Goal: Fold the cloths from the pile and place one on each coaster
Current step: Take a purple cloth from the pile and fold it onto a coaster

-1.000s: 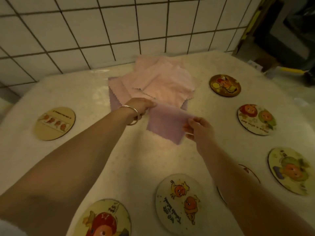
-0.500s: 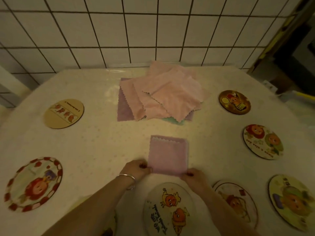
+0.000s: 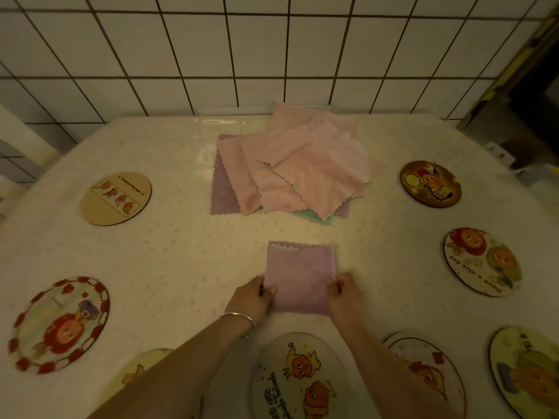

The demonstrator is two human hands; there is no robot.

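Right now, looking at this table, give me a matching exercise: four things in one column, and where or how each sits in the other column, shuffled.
Things
1. purple cloth
2. pile of cloths
3. tan coaster
4. red-bordered coaster

Places or states
A. near left of the table, bare
B. far middle, by the tiled wall
C. folded, pinched by the left hand and right hand
D. far left of the table, bare

Pairs: 1-C, 2-B, 3-D, 4-A

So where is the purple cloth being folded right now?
The folded purple cloth lies centre-table in the head view, between the pink cloth pile and the near round coaster, held by the left hand and right hand.
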